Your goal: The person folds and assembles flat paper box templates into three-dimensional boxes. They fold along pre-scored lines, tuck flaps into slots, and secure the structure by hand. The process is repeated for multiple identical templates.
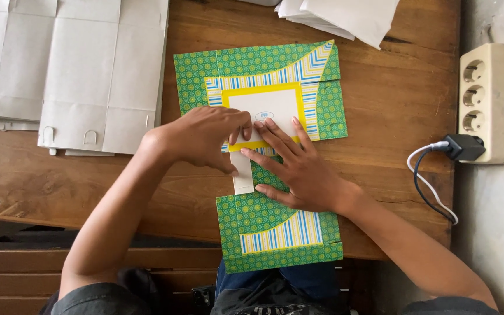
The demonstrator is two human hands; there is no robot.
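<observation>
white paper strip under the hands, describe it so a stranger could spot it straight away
On the wooden table lies a flattened green patterned carton. At its narrow middle, between the left hand and right hand, sits the white paper strip: plain and slim, unlike the patterned print around it.

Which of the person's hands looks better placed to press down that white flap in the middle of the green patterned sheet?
Probably the left hand: its fingertips already pinch the top of the white flap. The right hand lies spread flat on the green patterned sheet beside the flap, steadying it.
</observation>
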